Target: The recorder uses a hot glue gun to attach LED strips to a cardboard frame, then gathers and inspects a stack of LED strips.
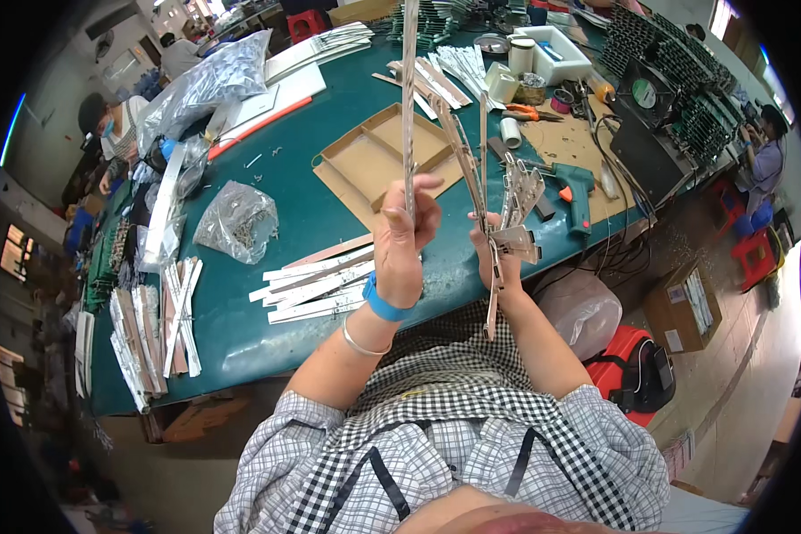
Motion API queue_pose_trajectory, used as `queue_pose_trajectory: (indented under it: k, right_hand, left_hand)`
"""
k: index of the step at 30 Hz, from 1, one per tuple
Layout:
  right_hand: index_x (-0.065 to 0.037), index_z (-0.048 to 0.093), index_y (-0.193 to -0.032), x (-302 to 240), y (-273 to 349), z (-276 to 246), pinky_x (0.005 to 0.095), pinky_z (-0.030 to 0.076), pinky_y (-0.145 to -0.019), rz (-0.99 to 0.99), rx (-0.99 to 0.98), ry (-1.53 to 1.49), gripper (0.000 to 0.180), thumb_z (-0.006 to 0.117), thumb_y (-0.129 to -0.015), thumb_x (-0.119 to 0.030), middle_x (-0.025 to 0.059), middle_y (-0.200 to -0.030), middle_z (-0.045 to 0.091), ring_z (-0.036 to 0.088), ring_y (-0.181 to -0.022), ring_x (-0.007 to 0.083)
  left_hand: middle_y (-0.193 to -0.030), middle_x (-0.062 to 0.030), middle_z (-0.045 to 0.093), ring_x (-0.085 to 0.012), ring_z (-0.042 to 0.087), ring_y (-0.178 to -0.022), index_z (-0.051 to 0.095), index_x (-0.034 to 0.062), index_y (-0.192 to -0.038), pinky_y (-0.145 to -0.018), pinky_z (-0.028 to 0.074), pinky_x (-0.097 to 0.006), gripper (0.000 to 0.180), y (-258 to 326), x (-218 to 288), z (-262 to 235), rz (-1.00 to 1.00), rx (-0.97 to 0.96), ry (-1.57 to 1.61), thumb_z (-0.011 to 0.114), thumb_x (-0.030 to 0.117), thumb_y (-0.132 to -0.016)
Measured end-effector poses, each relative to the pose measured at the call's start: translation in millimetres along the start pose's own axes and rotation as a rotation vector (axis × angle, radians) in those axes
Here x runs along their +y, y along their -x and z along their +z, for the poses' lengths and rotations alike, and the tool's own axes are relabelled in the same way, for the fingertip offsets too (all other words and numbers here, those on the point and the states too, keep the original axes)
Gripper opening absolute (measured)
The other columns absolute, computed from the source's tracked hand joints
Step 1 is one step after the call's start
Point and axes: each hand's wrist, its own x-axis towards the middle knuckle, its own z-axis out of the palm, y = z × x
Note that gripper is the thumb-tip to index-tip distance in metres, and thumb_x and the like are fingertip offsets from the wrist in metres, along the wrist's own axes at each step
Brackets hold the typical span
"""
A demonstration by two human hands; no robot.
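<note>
My left hand (399, 262), with a blue band at its wrist, is closed round a long thin metallic strip (408, 98). The strip stands nearly upright and runs out past the top of the view. In my right hand (500, 267) is a bundle of narrow strips (461, 147) fanned upward, with shiny metal clip-like pieces (522, 191) among them; the fingers are partly hidden behind these. Below and left of my left hand lies a loose pile of white and brownish strips (320, 278). A cardboard tray with dividers (347, 173) sits beyond my hands.
On the green table (285, 187) rest a clear bag of small parts (238, 222), more strips (156, 329) and a large plastic bag (209, 84). At right are a green glue gun (577, 191), orange-handled pliers (532, 113) and loose cables. Other people (761, 151) work nearby.
</note>
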Motion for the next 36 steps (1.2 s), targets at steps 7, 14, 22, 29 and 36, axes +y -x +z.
queue_pose_trajectory:
  k: [7,14,22,29,36]
  right_hand:
    - [-0.004,0.060,-0.116,10.1,0.9,-6.0,0.0252,0.046,-0.074,0.071,-0.037,-0.053,0.029,0.062,-0.088,-0.007,0.0005,-0.098,0.060,0.054,-0.083,0.0103]
    - [-0.005,0.058,-0.116,12.0,-0.4,-7.9,0.0214,0.043,-0.072,0.172,0.009,-0.291,0.029,0.067,-0.093,-0.020,-0.0011,-0.096,0.057,0.051,-0.083,0.0061]
    - [-0.006,0.052,-0.118,9.1,19.6,7.2,0.0221,0.044,-0.082,0.174,-0.024,-0.537,0.054,0.082,-0.080,-0.030,-0.0001,-0.099,0.053,0.052,-0.092,0.0081]
    - [-0.004,0.056,-0.104,8.1,28.6,18.2,0.0296,0.047,-0.086,0.084,-0.099,-0.461,0.037,0.073,-0.087,-0.032,0.0074,-0.106,0.057,0.054,-0.100,0.0171]
    - [-0.006,0.051,-0.094,-6.5,15.3,8.6,0.0276,0.046,-0.074,0.123,-0.076,-0.306,0.019,0.062,-0.096,-0.020,0.0032,-0.086,0.052,0.054,-0.079,0.0135]
  left_hand:
    - [-0.075,0.0016,0.043,-0.0083,0.035,-0.066,0.062,0.0020,-0.107,-0.057,0.028,-0.023,0.044,24.9,-39.9,-12.2,-0.165,0.060,0.128,0.037,0.039,-0.105]
    - [-0.078,0.0022,0.041,-0.0108,0.034,-0.074,0.060,0.0012,-0.118,-0.069,0.030,-0.024,0.032,45.8,-77.4,2.3,-0.344,0.049,0.249,0.041,0.024,-0.105]
    - [-0.098,-0.0016,0.048,-0.0119,0.045,-0.089,0.036,0.0042,-0.138,-0.091,0.038,-0.027,0.042,57.4,-107.0,15.4,-0.210,0.027,0.108,0.047,0.009,-0.097]
    - [-0.126,-0.0135,0.042,-0.0256,0.046,-0.117,0.040,0.0030,-0.136,-0.103,0.040,-0.036,0.049,72.0,-117.4,6.2,-0.066,0.095,-0.304,0.052,0.004,-0.088]
    - [-0.137,-0.0167,0.046,-0.0358,0.042,-0.129,0.050,0.0036,-0.131,-0.109,0.035,-0.042,0.056,72.1,-36.9,-52.8,0.196,-0.236,-0.709,0.065,-0.001,-0.077]
